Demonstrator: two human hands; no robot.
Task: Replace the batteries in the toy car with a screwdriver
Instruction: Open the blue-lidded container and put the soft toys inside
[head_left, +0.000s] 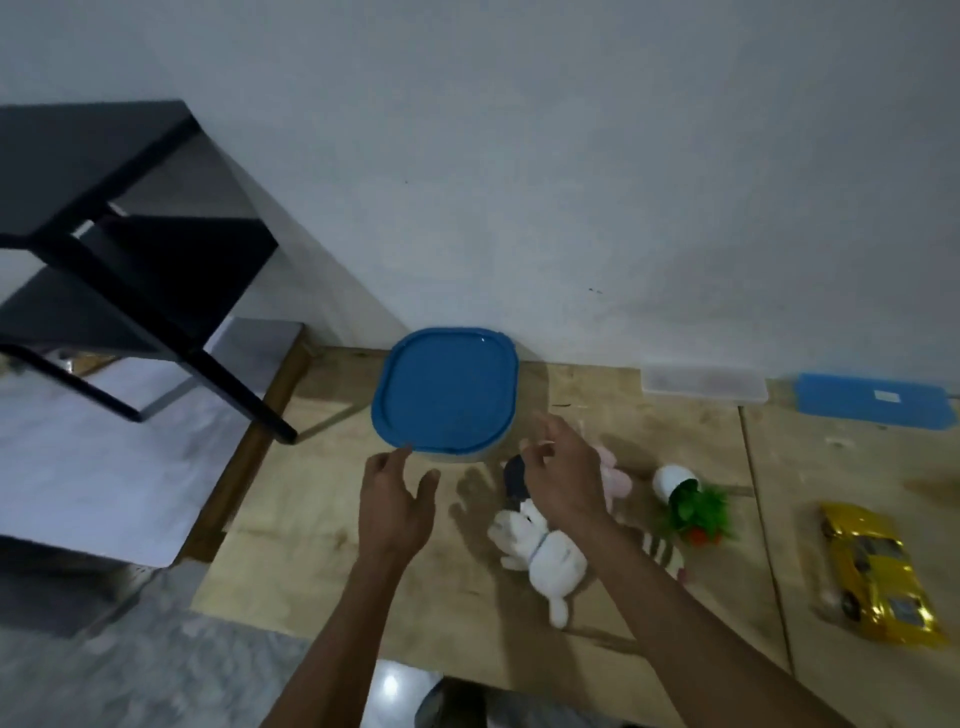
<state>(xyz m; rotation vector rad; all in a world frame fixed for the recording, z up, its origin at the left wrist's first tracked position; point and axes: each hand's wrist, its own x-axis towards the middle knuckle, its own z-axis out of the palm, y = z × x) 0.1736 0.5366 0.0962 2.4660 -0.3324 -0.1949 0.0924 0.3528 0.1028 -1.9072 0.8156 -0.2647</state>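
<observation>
A shiny yellow toy car (878, 574) lies on the wooden board (363, 587) at the far right, away from both hands. A box with a blue lid (445, 391) stands against the wall. My left hand (397, 501) hovers just in front of this box, fingers spread and empty. My right hand (563, 475) hangs open at the box's right front corner, above the soft toys. No screwdriver or batteries are visible.
A white plush animal (545, 553), a pink plush (615, 478) and a tipped white pot with a fake plant (691, 501) lie right of the hands. A clear box (704, 384) and a flat blue case (875, 401) sit by the wall. A black shelf unit (130, 249) stands left.
</observation>
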